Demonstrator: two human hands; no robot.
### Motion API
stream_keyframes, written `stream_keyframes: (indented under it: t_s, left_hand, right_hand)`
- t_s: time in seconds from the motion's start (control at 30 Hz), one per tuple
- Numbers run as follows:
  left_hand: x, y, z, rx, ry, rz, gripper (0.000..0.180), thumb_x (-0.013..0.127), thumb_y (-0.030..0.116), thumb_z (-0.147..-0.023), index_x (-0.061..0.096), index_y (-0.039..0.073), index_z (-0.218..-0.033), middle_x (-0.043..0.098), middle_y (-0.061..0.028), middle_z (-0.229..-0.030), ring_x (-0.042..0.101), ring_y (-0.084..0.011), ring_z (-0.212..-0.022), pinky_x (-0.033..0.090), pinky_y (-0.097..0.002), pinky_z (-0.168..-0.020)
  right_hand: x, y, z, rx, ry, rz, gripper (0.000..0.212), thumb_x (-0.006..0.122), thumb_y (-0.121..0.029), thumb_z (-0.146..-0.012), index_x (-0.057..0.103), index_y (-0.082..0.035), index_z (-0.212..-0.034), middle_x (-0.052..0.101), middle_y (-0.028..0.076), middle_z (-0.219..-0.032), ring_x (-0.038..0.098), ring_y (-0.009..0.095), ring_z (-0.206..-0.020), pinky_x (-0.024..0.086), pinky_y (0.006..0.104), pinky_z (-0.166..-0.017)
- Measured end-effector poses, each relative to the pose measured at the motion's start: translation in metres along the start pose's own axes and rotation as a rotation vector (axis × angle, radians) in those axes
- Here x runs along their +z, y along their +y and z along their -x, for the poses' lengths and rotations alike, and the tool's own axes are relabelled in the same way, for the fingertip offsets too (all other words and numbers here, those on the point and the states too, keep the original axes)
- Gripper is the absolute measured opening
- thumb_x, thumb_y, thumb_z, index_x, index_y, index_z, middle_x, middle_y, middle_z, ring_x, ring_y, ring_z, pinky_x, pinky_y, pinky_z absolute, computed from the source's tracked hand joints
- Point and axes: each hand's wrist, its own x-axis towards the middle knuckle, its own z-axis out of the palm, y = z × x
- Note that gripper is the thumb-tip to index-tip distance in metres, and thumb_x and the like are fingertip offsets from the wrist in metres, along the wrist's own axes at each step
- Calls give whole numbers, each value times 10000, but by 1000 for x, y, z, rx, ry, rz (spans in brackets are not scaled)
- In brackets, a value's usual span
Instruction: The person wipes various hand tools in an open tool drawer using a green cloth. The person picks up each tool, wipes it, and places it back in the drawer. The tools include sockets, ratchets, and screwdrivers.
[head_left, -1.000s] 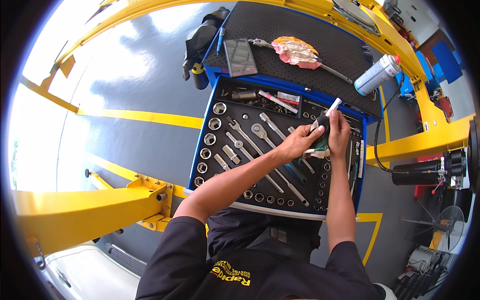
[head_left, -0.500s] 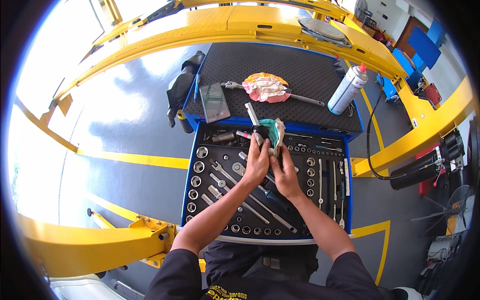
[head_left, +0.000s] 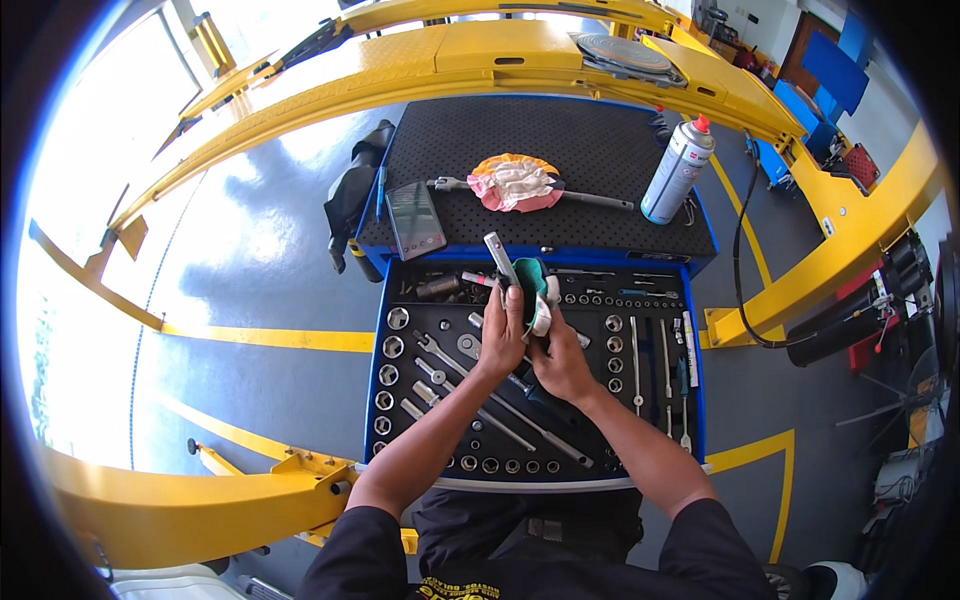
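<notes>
My left hand (head_left: 502,338) is closed round a metal tool, whose silver bar (head_left: 499,256) points up and away from me; its lower part is hidden in the fingers. Against it lies a crumpled green and white cloth (head_left: 534,296), gripped by my right hand (head_left: 563,365) with the fingers wrapped behind it. Both hands are close together above an open tool drawer (head_left: 420,330). Under them a ratchet (head_left: 468,344), an open-ended wrench (head_left: 430,344) and several long bars rest in the dark foam. Sockets line the drawer's left, front and right parts.
On the black perforated cabinet top (head_left: 450,125) are a bundled pink and orange cloth (head_left: 514,183) over a long-handled tool, a phone-like tablet (head_left: 417,220) and a spray can (head_left: 678,170) with a red cap. Yellow lift beams (head_left: 400,70) surround the cabinet; a black hose (head_left: 741,250) hangs right.
The view has shifted slightly. Between my hands the cloth has been refolded, its white edge now hanging over the right fingers, and the silver bar sits a little lower.
</notes>
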Motion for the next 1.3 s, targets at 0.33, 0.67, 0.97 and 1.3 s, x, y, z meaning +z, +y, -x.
stream_keyframes:
  t_s: [0.33, 0.67, 0.97, 1.3]
  left_hand:
    - [0, -2, -14, -195, 113, 442, 377, 422, 339, -1173, 618, 26, -1100, 579, 14, -925, 498, -78, -850, 428, -250, -818]
    - [-18, -11, -34, -187, 206, 492, 441, 384, 380, -1179, 644, 31, -1111, 612, -9, -972, 547, -86, -921, 446, -265, -891]
    - [-4, 7, -18, -111, -181, 711, 402, 394, 336, -1171, 527, 35, -1401, 662, -87, -1146, 599, -130, -978, 513, -296, -918]
    - [13, 18, -4, -377, -345, 915, 647, 315, 544, -1143, 381, 74, -1583, 569, -110, -1450, 549, -186, -1305, 456, -366, -1096]
  right_hand:
    - [-4, 10, -2, -34, 27, 321, 154, 656, -155, -1046, 609, -8, -1049, 656, 137, -680, 692, 265, -654, 499, 386, -617]
    - [-12, 5, 0, 487, -224, -684, 656, 442, -623, -1088, 637, -30, -1287, 653, 21, -1061, 570, 69, -995, 468, 298, -915]
    - [-13, -6, -6, 260, -243, -399, 452, 624, -291, -1092, 520, -21, -1440, 633, 37, -1285, 603, 105, -1158, 484, 286, -1026]
    - [-19, -2, -10, 362, 64, -588, 498, 435, -491, -1144, 705, -86, -1039, 652, -79, -847, 557, 3, -741, 446, 187, -684]
